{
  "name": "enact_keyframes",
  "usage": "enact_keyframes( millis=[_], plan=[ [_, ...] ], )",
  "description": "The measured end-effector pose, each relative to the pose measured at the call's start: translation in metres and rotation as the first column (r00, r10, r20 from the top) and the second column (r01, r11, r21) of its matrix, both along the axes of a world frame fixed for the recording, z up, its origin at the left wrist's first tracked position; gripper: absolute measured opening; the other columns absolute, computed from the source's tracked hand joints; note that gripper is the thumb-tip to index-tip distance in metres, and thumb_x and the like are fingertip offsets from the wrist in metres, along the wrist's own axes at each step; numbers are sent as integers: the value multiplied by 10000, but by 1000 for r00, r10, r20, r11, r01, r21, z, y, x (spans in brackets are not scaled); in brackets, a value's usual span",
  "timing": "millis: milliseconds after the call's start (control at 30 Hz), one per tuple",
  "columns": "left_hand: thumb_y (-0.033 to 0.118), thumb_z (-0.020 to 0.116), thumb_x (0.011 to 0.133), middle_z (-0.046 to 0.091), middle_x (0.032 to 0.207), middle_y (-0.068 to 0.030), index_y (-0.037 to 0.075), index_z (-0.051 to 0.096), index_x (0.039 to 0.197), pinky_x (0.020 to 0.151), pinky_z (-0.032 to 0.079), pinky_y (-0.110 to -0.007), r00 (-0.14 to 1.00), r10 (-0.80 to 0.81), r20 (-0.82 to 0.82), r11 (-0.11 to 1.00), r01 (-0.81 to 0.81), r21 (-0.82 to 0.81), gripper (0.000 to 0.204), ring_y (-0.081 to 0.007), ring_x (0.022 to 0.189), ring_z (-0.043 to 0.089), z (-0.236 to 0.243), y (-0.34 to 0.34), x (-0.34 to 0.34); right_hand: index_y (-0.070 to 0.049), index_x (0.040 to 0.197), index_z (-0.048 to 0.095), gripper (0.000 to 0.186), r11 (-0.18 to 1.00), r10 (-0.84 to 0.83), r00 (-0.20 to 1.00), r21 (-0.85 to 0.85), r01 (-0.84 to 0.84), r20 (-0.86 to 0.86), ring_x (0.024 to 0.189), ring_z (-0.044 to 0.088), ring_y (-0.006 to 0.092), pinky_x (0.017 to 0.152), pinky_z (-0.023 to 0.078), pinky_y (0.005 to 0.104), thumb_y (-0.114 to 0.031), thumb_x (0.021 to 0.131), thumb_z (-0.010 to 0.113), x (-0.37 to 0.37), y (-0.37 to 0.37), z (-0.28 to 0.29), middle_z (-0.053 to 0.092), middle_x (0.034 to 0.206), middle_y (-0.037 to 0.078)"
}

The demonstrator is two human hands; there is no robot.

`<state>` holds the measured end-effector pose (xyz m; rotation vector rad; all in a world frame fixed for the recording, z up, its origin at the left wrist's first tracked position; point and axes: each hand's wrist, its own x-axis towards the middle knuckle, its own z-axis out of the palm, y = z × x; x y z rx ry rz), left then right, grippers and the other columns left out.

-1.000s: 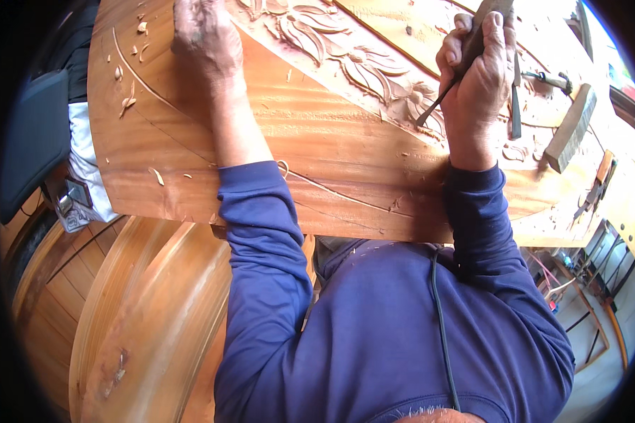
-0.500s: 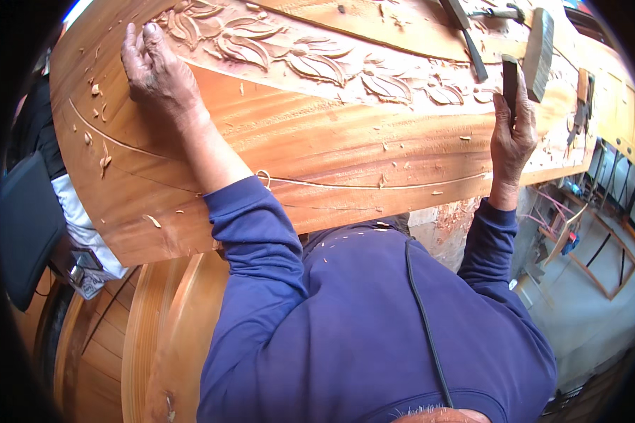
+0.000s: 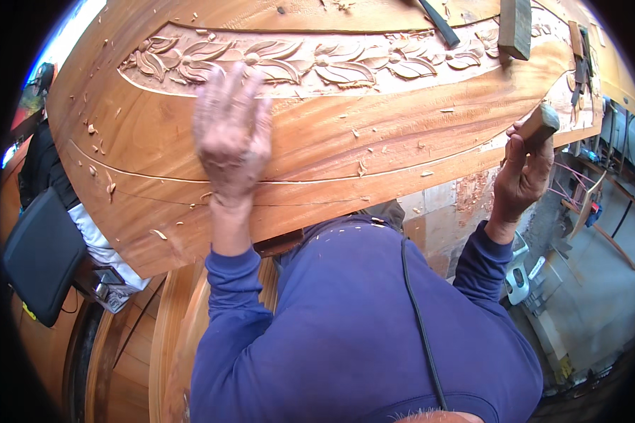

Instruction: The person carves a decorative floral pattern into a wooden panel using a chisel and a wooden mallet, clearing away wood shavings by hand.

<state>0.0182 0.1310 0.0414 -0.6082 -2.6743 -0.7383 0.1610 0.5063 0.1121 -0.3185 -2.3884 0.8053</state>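
Observation:
A large reddish wooden panel lies in front of me, with a carved band of flowers and leaves along its far side. My left hand rests flat on the smooth wood just below the carving, fingers spread and blurred by motion. Loose wood chips are scattered around it. My right hand is at the panel's right edge, closed around a pale wooden handle. A dark chisel and a wooden block lie on the far part of the panel.
A black bag hangs at the left beside the panel. Curved wooden pieces stand below at the lower left. More tools lie at the panel's far right end. Frames and clutter sit on the grey floor at the right.
My left hand has swept right across the panel toward its middle. My right hand no longer holds the chisel; it has dropped to the panel's right edge and grips a wooden handle.

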Motion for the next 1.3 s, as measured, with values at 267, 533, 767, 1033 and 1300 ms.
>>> enact_keyframes(
  millis=[267,533,767,1033,1300],
  plan=[
    [176,696,953,530,1554,-92,141,626,1434,1245,271,-523,963,-66,262,996,81,-48,487,-317,1497,412,12,30,59,25,1369,614,509,933,201,966,269,-239,160,1011,719,313,880,574,382,6,886,773,-51,-1,1,709,1261,194],
    [162,699,939,527,1558,-96,130,605,1447,1243,267,-530,954,-59,294,997,68,-21,517,-324,1497,413,15,38,51,-138,1380,666,443,945,62,965,295,-139,256,919,687,267,793,552,370,-164,944,745,-143,46,-31,683,1033,121],
    [155,704,938,534,1550,-103,121,604,1446,1235,286,-534,952,-22,306,999,36,-40,519,-329,1484,431,16,33,53,-205,1402,656,466,831,-50,978,553,-71,201,1004,658,295,881,556,395,-248,946,742,-165,33,-48,699,1100,137],
    [81,633,995,619,1437,-162,38,596,1425,1164,416,-462,968,185,172,928,-230,292,434,-346,1404,525,15,10,33,-96,1446,560,536,796,412,898,420,-436,153,942,657,358,788,544,428,-147,936,715,-240,-40,-41,681,1063,155],
    [135,545,1067,642,1376,-167,-10,532,1453,1137,444,-397,983,121,135,662,-181,727,412,-258,1306,595,25,-8,-54,-2,1493,506,516,887,461,885,-29,-461,58,896,666,243,766,528,343,-36,978,524,-236,-88,-9,687,1064,126]
  ],
)
